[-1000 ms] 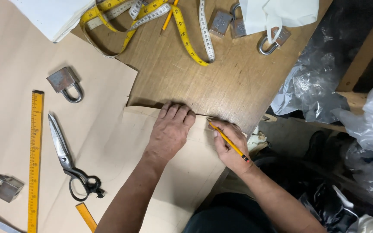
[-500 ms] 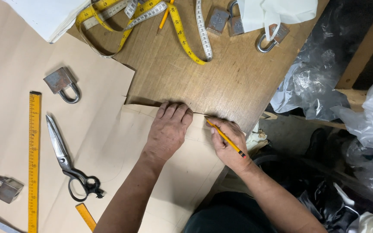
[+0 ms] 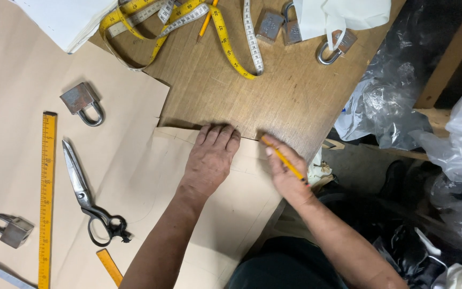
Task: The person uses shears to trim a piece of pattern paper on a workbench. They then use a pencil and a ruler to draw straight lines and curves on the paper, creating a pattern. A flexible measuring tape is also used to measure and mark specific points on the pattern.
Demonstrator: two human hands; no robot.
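Pressing flat on the paper (image 3: 135, 176), the left hand (image 3: 212, 158) has its fingers spread at the sheet's top edge; the right hand (image 3: 284, 171), pinched around a yellow pencil (image 3: 283, 158), marks just beside it. As I judge it, the sheet could slide on the table (image 3: 290, 91) if that palm lifts, skewing the line. It is a large beige piece, faintly lined, lying over the table's near corner. Shears (image 3: 84, 195) and 1 padlock (image 3: 84, 103) rest on other paper, left.

White cloth (image 3: 348, 13) covers part of one padlock (image 3: 333, 45); the top edge cuts the tape measure (image 3: 225, 37); the pencil (image 3: 283, 158) tip's contact is unclear.
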